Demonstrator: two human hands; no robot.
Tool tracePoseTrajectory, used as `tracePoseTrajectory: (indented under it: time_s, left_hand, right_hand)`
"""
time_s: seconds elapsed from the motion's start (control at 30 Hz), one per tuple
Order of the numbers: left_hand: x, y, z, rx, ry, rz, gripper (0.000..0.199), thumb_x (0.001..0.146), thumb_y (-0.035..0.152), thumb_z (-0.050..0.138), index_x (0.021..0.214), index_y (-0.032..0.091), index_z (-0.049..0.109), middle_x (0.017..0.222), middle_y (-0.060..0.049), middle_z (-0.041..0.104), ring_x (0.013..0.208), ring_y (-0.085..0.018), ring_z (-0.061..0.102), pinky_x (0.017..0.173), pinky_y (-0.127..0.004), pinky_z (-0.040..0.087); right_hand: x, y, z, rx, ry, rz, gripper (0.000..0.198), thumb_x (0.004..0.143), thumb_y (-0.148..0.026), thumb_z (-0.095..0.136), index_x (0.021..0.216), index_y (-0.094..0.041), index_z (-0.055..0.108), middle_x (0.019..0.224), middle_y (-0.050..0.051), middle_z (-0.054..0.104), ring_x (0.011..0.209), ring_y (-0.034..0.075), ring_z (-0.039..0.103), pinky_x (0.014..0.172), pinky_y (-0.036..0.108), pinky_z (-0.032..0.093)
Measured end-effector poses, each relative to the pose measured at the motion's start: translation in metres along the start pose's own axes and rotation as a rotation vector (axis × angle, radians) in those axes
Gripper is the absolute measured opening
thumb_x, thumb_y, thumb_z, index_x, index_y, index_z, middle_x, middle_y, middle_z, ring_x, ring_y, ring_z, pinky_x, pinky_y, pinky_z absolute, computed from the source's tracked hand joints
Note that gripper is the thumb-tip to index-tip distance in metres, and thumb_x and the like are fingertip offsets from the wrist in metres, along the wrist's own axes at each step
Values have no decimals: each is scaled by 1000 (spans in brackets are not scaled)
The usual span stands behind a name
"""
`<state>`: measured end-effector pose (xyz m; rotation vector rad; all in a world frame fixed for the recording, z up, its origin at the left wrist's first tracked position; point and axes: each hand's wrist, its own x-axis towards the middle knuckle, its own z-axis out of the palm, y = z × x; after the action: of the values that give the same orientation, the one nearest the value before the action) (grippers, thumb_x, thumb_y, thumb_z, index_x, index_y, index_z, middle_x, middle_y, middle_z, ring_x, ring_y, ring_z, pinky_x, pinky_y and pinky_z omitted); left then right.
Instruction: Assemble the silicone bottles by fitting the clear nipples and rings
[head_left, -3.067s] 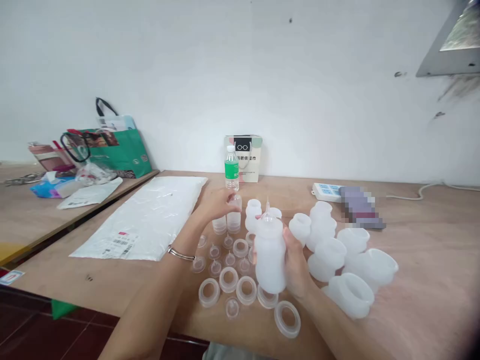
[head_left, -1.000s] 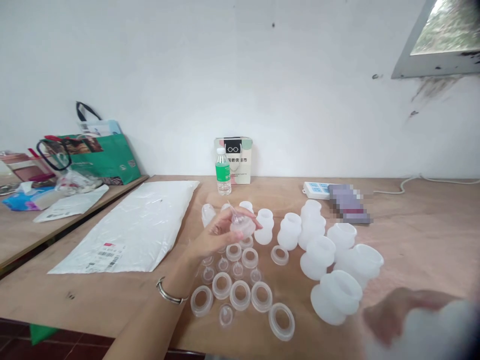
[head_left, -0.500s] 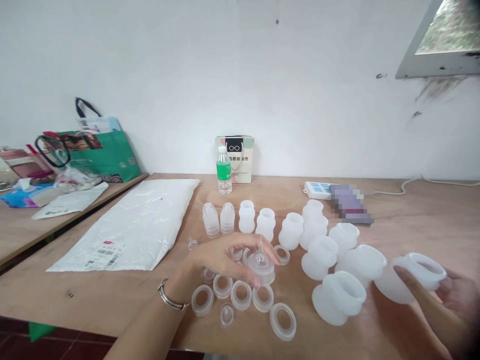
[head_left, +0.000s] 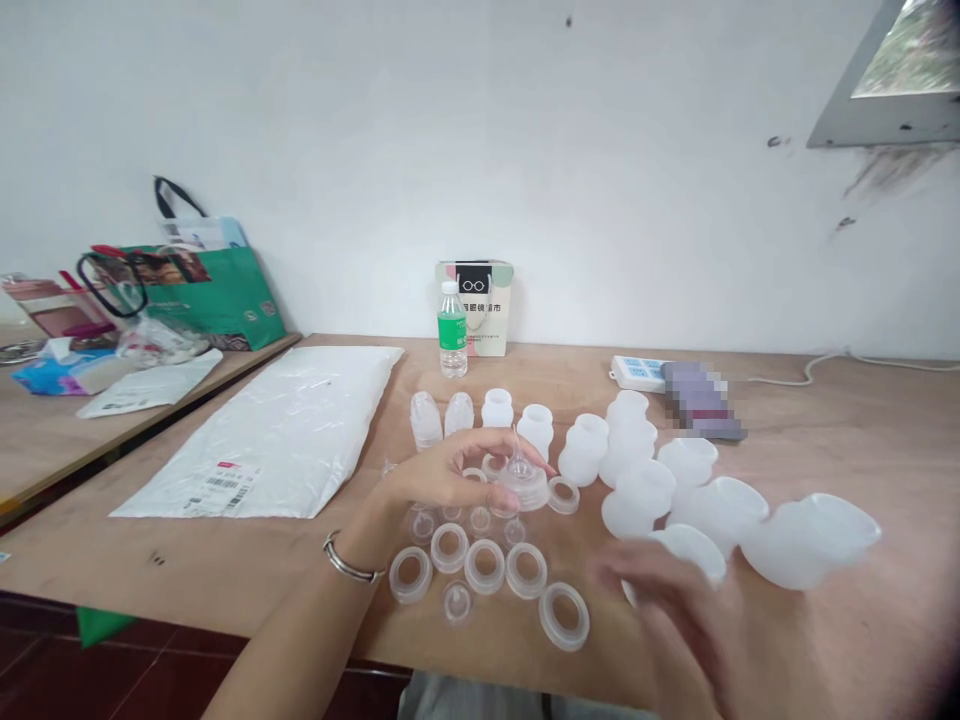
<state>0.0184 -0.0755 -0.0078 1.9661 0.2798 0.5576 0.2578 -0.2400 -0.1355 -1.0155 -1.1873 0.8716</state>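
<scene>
My left hand (head_left: 442, 478), a bangle at its wrist, pinches a clear bottle nipple set in a collar ring (head_left: 523, 488), tip up, above the table. Smeared by motion, my right hand (head_left: 671, 605) passes in front of a milky white bottle body (head_left: 694, 550) and partly hides it; its fingers are unclear. Below my left hand lie several loose collar rings (head_left: 484, 567) and several clear nipples (head_left: 457, 603). To the right stand several white bottle bodies (head_left: 810, 540) with open tops. Two clear domed pieces (head_left: 427, 420) stand behind my left hand.
A white plastic mailer (head_left: 277, 430) covers the left of the wooden table (head_left: 247, 570). At the back stand a water bottle (head_left: 452, 335) and a paper bag (head_left: 496, 310). A power strip (head_left: 637, 373) lies back right beside a purple, partly pixelated object (head_left: 701, 400).
My right hand has left the rightmost white bottle, which now stands alone, and swung left toward the middle. My left hand still holds the nipple and ring. The view has shifted slightly.
</scene>
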Motion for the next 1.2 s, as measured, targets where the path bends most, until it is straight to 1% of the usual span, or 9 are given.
tracePoseTrajectory:
  time_s: [0.1, 0.13, 0.2, 0.37, 0.47, 0.67, 0.8, 0.93, 1.2]
  left_hand:
    - [1, -9, -3, -15, 68, 28, 38, 74, 30, 74, 110, 21, 64, 115, -10, 67, 108, -23, 61, 92, -37, 45]
    - [2, -12, -4, -10, 94, 42, 38, 74, 30, 75, 109, 21, 64, 114, -9, 67, 107, -23, 61, 93, -37, 44]
    - [3, -18, -6, -1, 133, 68, 36, 73, 32, 75, 106, 21, 66, 113, -10, 67, 108, -24, 60, 95, -39, 42]
    - [7, -24, -8, -22, 145, 133, 33, 75, 34, 73, 106, 23, 66, 121, -11, 63, 118, -25, 55, 98, -41, 40]
    - [7, -24, -8, -28, 152, 141, 33, 76, 32, 72, 108, 23, 66, 124, -11, 62, 119, -25, 54, 100, -42, 39]
    - [6, -22, -8, -42, 92, 103, 34, 85, 44, 59, 108, 21, 68, 124, -13, 62, 117, -26, 57, 97, -41, 44]
    - [6, -23, -4, 15, 205, 120, 26, 84, 38, 62, 102, 22, 72, 116, -10, 67, 112, -23, 60, 96, -38, 45]
    - [4, -26, 5, 9, 258, 122, 24, 82, 35, 66, 102, 23, 73, 110, -8, 71, 107, -22, 63, 95, -36, 48]
    - [1, -29, 25, 64, 531, 176, 15, 80, 28, 68, 91, 22, 75, 102, -6, 74, 97, -19, 68, 89, -33, 53]
  right_hand:
    - [54, -36, 71, 150, -62, 161, 23, 90, -43, 54, 109, -31, 55, 111, 5, 62, 101, 23, 60, 87, 39, 50]
    - [68, -45, 86, 213, -124, 206, 26, 89, -45, 55, 110, -31, 52, 110, 3, 63, 99, 21, 61, 88, 38, 49]
    - [86, -54, 102, 364, -191, 225, 31, 85, -49, 59, 106, -30, 47, 95, 0, 67, 89, 19, 65, 82, 37, 51]
    - [102, -51, 101, 568, -305, 325, 35, 79, -37, 69, 104, -27, 46, 83, -4, 69, 84, 14, 69, 82, 31, 50]
    - [106, -46, 101, 666, -306, 359, 36, 76, -33, 72, 102, -25, 49, 87, -2, 70, 89, 14, 69, 86, 30, 50]
    - [106, -32, 103, 750, -350, 347, 35, 78, -31, 72, 109, -26, 55, 95, -2, 72, 91, 14, 69, 91, 33, 50]
    - [106, -26, 102, 785, -359, 344, 31, 76, -37, 73, 102, -23, 64, 94, -1, 73, 85, 13, 70, 84, 26, 53]
    - [107, -25, 104, 782, -335, 290, 29, 73, -38, 77, 96, -22, 69, 87, -2, 73, 77, 10, 68, 76, 21, 53]
    - [104, -22, 109, 754, -252, 259, 24, 75, -41, 73, 92, -23, 70, 82, -2, 71, 68, 11, 65, 71, 25, 54]
